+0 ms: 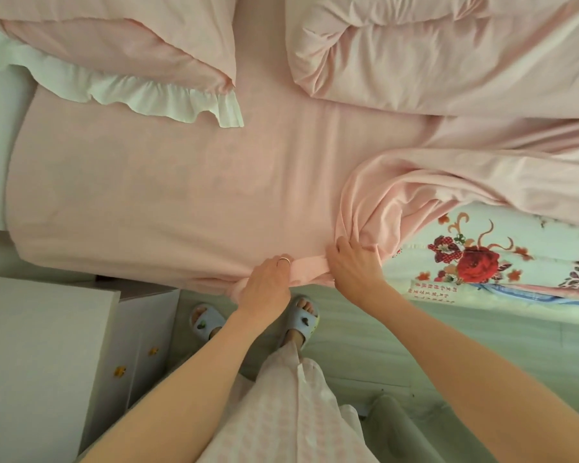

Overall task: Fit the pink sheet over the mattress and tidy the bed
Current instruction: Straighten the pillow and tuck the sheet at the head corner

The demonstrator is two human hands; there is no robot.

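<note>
The pink sheet [168, 182] lies smooth over the left part of the bed and is bunched up at the right [398, 195]. Beyond the bunch, the floral mattress [475, 262] shows bare along the near side. My left hand [268, 282], with a ring on one finger, grips the sheet's hem at the bed's near edge. My right hand [355, 265] is closed on the gathered fold just to the right of it. A short strip of hem stretches between the two hands.
A pink pillow with a white frill [121, 61] lies at the far left and a crumpled pink quilt [432, 55] at the far right. A white bedside cabinet [44, 345] stands by my left leg. My slippered feet [301, 319] are on the pale floor.
</note>
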